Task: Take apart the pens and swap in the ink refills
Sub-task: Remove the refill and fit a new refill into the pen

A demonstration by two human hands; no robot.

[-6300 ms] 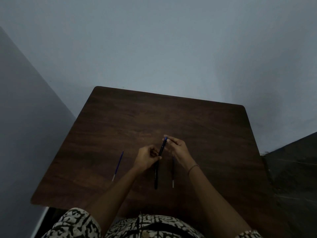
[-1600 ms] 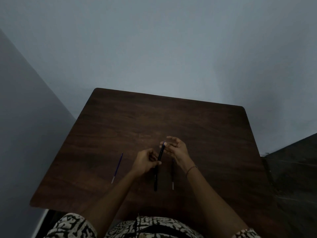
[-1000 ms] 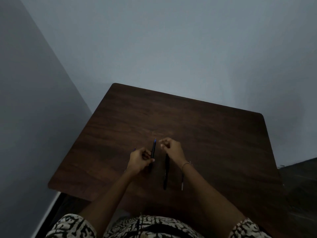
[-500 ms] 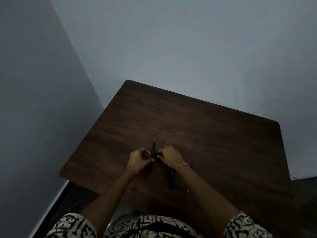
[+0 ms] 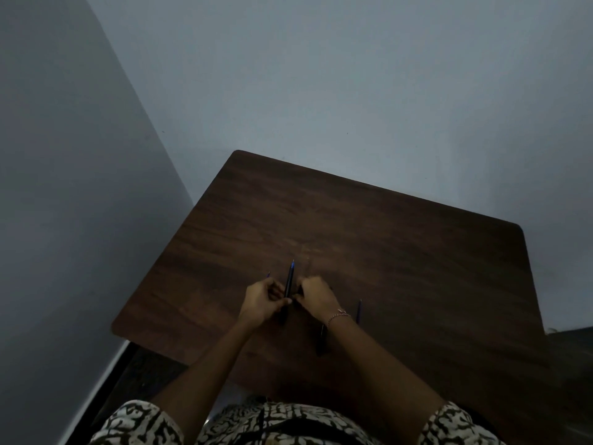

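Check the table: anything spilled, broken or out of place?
Nothing stands out. The left hand grips a pen, the right hand beside it; a second pen and a refill lie flat on the wooden table by the right wrist. No ink spill shows, though the light is dim.

dim room, low light. dark wood-grain table (image 5: 401,239) with rounded corners sits in a corner: far edge close to a plain grey-blue back wall (image 5: 353,75), left wall (image 5: 64,187) beside it. dark floor (image 5: 141,370) below, pale skirting strip (image 5: 107,374) along left wall.
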